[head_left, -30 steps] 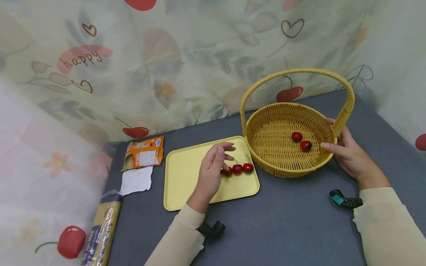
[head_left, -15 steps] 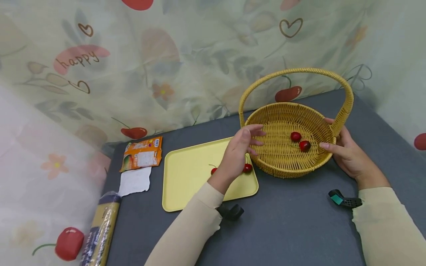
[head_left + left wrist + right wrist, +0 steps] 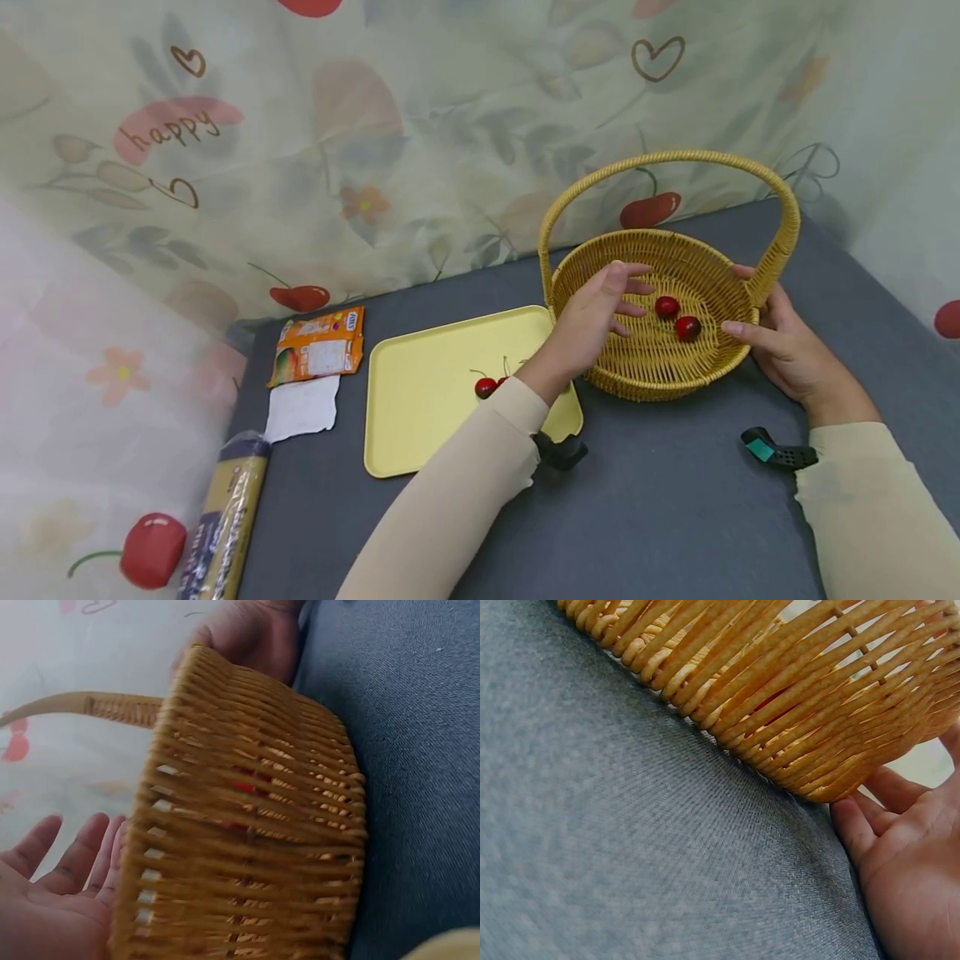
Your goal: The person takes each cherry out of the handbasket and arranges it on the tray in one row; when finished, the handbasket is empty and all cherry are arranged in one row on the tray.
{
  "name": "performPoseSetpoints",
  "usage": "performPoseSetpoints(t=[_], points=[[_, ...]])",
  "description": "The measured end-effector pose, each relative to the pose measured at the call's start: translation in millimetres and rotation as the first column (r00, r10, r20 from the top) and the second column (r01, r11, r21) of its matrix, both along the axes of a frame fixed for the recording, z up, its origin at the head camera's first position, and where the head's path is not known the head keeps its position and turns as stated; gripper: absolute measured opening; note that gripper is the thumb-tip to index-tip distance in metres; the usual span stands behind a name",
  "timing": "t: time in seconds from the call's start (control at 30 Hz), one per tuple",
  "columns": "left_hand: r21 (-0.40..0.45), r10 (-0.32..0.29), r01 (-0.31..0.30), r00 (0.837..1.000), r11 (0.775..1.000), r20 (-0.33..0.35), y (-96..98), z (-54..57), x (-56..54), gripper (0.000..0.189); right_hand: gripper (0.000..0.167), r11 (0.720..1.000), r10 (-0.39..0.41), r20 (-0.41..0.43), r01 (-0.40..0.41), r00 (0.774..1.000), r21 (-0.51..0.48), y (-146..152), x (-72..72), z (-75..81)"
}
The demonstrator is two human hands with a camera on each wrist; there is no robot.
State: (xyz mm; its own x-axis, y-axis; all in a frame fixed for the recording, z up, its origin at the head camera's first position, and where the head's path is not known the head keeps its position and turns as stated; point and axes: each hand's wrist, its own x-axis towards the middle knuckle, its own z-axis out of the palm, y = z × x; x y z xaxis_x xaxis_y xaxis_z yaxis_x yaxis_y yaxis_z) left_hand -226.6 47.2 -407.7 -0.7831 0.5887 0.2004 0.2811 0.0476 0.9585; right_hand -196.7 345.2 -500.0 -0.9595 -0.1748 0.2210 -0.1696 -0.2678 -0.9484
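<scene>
In the head view, my left hand (image 3: 588,321) is over the left side of the wicker basket (image 3: 637,375), fingers loosely extended and nothing visible in them. The left wrist view shows those fingers (image 3: 71,866) spread beside the basket wall. My right hand (image 3: 798,358) grips the basket's right side by the handle base, thumb over the rim and fingers outside. Two dark red cherries, one farther back (image 3: 667,307) and one nearer (image 3: 687,328), lie in the basket. On the yellow tray (image 3: 420,375), stemmed cherries (image 3: 486,387) show beside my left forearm, which hides part of the row.
An orange snack packet (image 3: 318,346) and a white paper piece (image 3: 303,408) lie left of the tray. A long plastic-wrapped roll (image 3: 228,517) lies at the left edge. Behind the grey table (image 3: 660,500) hangs a printed curtain (image 3: 450,150); the basket's tall handle (image 3: 667,157) arches above it.
My left hand has moved right and away from me, from over the tray's cherries to over the basket. My right hand stays on the basket, which has not moved.
</scene>
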Motion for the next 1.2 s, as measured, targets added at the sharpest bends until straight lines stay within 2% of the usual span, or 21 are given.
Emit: performPoseSetpoints(t=[0.1,0.27,0.5,0.6,0.7,0.9,0.97,1.1,1.2], points=[[-0.044,-0.004,0.005,1.0,0.999,0.024,12.5,-2.7,-3.1,0.069,0.074,1.0,-0.003,0.002,0.003,1.0,-0.008,0,0.4,-1.1],[-0.121,0.025,-0.017,0.997,0.993,0.071,28.4,-6.1,-5.2,0.064,0.075,1.0,-0.003,0.016,0.003,1.0,0.002,-1,-0.4,-1.4],[-0.198,0.062,-0.031,0.986,0.98,0.157,46.4,-5.0,-11.4,0.064,0.071,1.0,-0.013,0.017,0.013,1.0,0.015,-2,-1.1,0.5],[-0.246,0.068,-0.027,0.985,0.969,0.159,53.3,-6.3,-15.0,0.065,0.069,1.0,-0.012,0.008,0.012,1.0,0.013,-2,-0.7,1.0],[-0.317,0.055,-0.004,0.986,0.949,0.154,58.0,-8.9,-16.7,0.066,0.068,1.0,-0.007,-0.007,0.007,1.0,0.004,-1,-0.1,1.1],[-0.46,-0.018,0.081,0.99,0.884,0.138,65.7,-16.5,-15.9,0.058,0.067,1.0,0.004,-0.044,-0.005,0.999,-0.009,1,-0.1,0.8],[-0.521,-0.059,0.112,0.991,0.846,0.117,68.2,-19.6,-16.1,0.051,0.067,1.0,0.01,-0.05,-0.01,0.999,-0.006,1,-0.1,0.4],[-0.643,-0.172,0.165,0.984,0.747,0.053,71.8,-25.0,-18.9,0.044,0.067,1.0,0.015,-0.045,-0.015,0.999,0.002,2,0.9,-1.3],[-0.687,-0.24,0.184,0.971,0.703,0.015,73.9,-27.2,-21.2,0.043,0.068,1.0,0.01,-0.042,-0.01,0.999,0.001,2,1.0,-2.1]])
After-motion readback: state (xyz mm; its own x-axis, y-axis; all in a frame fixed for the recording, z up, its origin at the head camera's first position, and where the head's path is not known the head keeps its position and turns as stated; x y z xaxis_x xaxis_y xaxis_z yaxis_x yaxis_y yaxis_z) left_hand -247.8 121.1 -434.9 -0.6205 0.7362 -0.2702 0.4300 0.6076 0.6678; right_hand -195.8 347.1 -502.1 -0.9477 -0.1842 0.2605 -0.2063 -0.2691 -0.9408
